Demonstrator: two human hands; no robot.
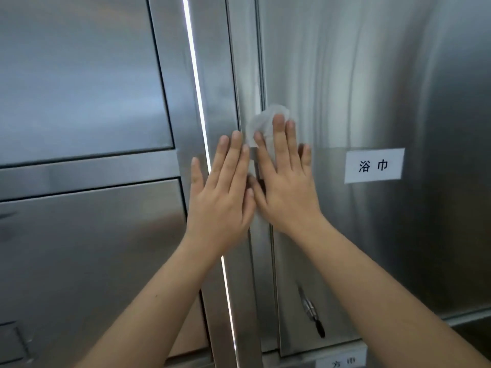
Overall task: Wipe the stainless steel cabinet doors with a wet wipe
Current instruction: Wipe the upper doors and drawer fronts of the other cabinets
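- The right hand (pixel 287 187) lies flat on the right cabinet door (pixel 358 75), close to the left edge of this door.
- Its fingers (pixel 279 139) are straight and spread, and they press a white wet wipe (pixel 261 120) against the steel. They do not curl around it.
- The wipe is crumpled and shows above and left of the fingertips, over the seam between the door and the upright post (pixel 244 75).
- The left hand (pixel 220 197) rests flat on this post, just beside the right hand, and the two thumbs are almost touching.
- Its fingers (pixel 233 150) are straight and relaxed and hold nothing.
- A white paper label (pixel 374 166) with two black characters sticks on the right door, to the right of the hands.
- A small metal latch (pixel 309 309) sits lower on the same door.
- On the left there are two steel panels, the upper panel (pixel 79 75) and the lower panel (pixel 79 248). A bright narrow strip (pixel 196 88) runs down between them and the post.
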